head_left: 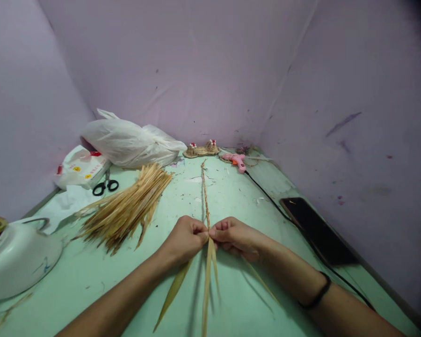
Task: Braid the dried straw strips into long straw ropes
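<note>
A thin braid of dried leaf strips [206, 194] runs from the far part of the green table toward me. My left hand [185, 238] pinches its near end from the left, thumb and fingers pressed together. From the right, my right hand [233, 238] grips the same spot, its fingers curled. Loose strips [207, 285] fan out below both hands, one under the left hand, one under the right and others between. To the left lies a bundle of dried leaf strips [129, 206].
Black-handled scissors [105, 187], a white box [86, 168] and a white plastic bag [129, 142] sit at the left. A white pot [24, 262] is nearer. Woven slippers [201, 150] and a corded pink glue gun [235, 161] lie at the back, a phone [317, 231] at the right.
</note>
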The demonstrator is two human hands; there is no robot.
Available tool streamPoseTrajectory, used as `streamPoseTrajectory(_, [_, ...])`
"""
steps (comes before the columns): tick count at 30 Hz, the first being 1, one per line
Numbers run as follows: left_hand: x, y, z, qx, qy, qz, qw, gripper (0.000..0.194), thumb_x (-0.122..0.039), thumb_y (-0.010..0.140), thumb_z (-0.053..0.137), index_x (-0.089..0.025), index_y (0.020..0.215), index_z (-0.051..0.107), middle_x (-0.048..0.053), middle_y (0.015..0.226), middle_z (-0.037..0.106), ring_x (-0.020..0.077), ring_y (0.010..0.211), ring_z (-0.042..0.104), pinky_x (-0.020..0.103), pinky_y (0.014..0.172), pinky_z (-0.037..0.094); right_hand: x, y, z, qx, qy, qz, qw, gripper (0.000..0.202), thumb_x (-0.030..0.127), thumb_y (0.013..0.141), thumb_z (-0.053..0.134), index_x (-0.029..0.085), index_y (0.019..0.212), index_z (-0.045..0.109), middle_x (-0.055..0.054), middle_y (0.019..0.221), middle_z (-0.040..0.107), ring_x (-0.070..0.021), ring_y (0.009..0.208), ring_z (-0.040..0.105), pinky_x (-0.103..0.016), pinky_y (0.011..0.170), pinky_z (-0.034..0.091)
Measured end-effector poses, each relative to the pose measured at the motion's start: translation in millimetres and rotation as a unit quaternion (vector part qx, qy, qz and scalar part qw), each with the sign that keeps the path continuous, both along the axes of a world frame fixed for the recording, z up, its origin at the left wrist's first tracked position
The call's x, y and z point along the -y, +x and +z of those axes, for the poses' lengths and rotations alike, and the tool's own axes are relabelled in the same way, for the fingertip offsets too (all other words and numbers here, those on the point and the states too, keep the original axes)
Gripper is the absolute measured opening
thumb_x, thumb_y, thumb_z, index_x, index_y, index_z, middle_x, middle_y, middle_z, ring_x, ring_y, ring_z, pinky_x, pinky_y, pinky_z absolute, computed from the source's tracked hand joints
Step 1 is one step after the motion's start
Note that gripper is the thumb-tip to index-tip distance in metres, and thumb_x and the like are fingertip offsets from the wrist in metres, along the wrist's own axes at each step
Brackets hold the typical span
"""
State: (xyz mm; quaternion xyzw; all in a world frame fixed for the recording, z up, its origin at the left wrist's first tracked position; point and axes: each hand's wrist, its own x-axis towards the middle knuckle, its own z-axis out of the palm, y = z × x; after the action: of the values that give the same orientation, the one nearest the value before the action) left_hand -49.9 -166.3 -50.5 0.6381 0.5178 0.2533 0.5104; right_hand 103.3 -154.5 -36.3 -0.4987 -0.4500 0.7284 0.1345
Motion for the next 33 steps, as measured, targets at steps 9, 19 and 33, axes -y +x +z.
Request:
streamPoseTrajectory(9, [-7.2, -9.8, 21.0, 0.036, -0.180, -0.053, 0.982, 0.023, -0.032, 0.064, 0.051, -0.015, 0.048, 0.047, -0.006, 0.034, 0.036, 0.0035, 0.028, 0.026, 0.019, 0.033, 0.016, 1.9, -0.1, -6.6, -0.002, 0.047, -0.047, 0.998, 0.019, 0.027, 0.061, 0.062, 0.015, 0.057, 0.047, 0.008, 0.040, 0.045, 0.0000, 0.028, 0.020, -0.019, 0.031, 0.007])
streamPoseTrajectory(19, [-9.6, -3.1, 16.1, -0.005, -0.125, 0.006, 0.992, 0.011, -0.023, 0.052, 0.056, -0.012, 0.050, 0.053, -0.005, 0.035, 0.040, 0.0049, 0.034, 0.029, 0.020, 0.037, 0.021, 2.0, -1.8, -6.4, -0.027, 0.025, -0.084, 0.996, 0.009, 0.020, 0.059, 0.058, 0.013, 0.058, 0.053, 0.005, 0.042, 0.051, 0.0002, 0.028, 0.020, -0.019, 0.031, 0.008])
streamPoseTrajectory(33, [34.4, 13.1, 54.2, -0.440, 0.138, -0.014, 0.887, 0.028, -0.028, 0.075, 0.038, -0.017, 0.067, 0.063, 0.008, 0.063, 0.060, 0.0172, 0.059, 0.053, 0.026, 0.052, 0.032, 13.4, -12.9, -14.4, -0.028, 0.114, -0.132, 0.984, 0.005, 0.012, 0.059, 0.053, 0.012, 0.055, 0.056, 0.002, 0.047, 0.055, -0.0032, 0.040, 0.037, -0.018, 0.042, 0.027])
